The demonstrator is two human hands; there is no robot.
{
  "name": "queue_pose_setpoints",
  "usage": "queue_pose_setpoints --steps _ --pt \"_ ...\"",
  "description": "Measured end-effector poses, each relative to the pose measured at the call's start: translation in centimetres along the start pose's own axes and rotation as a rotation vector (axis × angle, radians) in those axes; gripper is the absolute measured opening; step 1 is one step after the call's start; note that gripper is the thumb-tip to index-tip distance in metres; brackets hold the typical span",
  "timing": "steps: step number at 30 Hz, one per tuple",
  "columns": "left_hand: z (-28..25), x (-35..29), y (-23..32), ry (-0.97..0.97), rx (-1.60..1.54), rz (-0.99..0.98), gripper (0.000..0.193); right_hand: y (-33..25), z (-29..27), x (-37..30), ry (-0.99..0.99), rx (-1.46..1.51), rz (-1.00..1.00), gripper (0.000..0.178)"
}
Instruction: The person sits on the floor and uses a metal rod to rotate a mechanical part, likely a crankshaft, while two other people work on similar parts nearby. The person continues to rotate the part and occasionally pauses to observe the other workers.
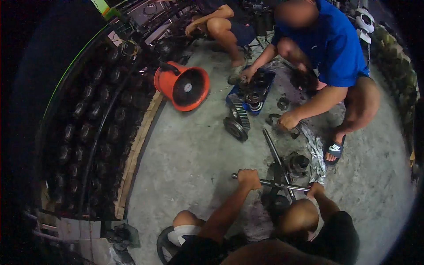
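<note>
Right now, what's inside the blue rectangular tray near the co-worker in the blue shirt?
Dark, round metal parts and a silver-edged ring show in the tray. Whatever lies beneath them is covered and can't be seen.

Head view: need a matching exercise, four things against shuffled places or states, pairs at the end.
1. left hand
2. right hand
3. orange blower
4. blue tray

A. on the floor, near the wooden edging
B. with metal parts in it
C. at the right end of the metal bar
D. gripping the bar near its rounded left end

Pairs: 1-D; 2-C; 3-A; 4-B
</note>
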State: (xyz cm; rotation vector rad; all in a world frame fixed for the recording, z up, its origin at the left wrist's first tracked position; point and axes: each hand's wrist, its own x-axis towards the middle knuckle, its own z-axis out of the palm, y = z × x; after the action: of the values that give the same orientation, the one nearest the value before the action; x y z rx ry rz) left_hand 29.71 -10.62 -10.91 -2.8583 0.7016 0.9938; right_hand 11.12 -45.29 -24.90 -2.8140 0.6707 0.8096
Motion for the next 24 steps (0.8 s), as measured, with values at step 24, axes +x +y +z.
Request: queue_pose_setpoints --steps 24 --pt "3.1 2.2 -4.0 0.161 -0.092 0.101 0.038 -3.1 -5.8 -3.9 0.014 0.029 0.02 0.05"
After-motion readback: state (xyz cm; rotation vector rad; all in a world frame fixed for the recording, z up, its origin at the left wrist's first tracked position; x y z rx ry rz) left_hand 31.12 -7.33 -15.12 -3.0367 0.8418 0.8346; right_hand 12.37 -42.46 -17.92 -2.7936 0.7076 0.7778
